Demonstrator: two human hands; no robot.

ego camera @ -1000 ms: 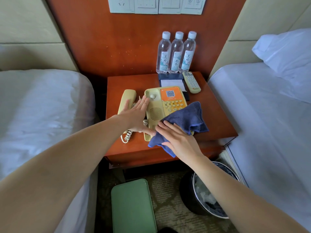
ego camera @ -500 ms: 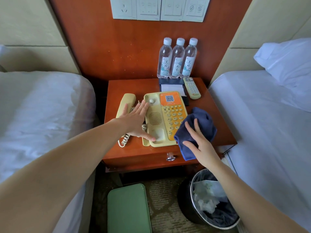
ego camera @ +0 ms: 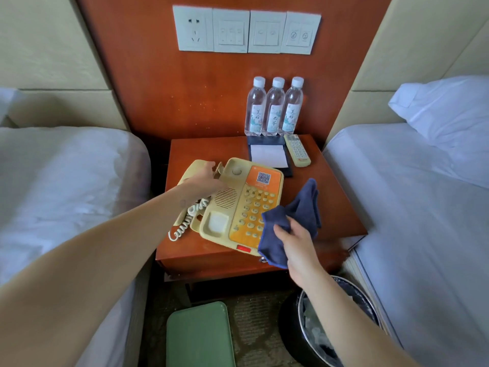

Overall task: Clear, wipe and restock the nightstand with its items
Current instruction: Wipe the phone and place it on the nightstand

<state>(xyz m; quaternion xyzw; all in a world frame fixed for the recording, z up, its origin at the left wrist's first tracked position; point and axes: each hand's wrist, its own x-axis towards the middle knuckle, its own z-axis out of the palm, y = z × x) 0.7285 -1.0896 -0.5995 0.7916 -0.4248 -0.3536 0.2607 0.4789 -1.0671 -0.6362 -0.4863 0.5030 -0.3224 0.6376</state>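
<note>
A cream telephone (ego camera: 232,205) with an orange keypad panel lies skewed on the wooden nightstand (ego camera: 336,207). Its handset (ego camera: 191,168) sits off the cradle at the left, and my left hand (ego camera: 203,181) grips the handset from above. My right hand (ego camera: 291,239) holds a dark blue cloth (ego camera: 299,215) bunched above the phone's front right corner. At the back stand three water bottles (ego camera: 274,107), with a notepad (ego camera: 268,156) in a dark folder and a remote control (ego camera: 297,151) in front of them.
Beds with white sheets flank the nightstand on both sides (ego camera: 60,181) (ego camera: 423,207). A black waste bin (ego camera: 325,327) with rubbish stands on the floor at front right, and a green tray-like object (ego camera: 199,337) lies below the nightstand. Wall switches (ego camera: 246,31) hang above.
My left hand slid from the phone's base to the handset and closed on it. My right hand lifted the cloth off the nightstand, bunching it. The phone has turned askew.
</note>
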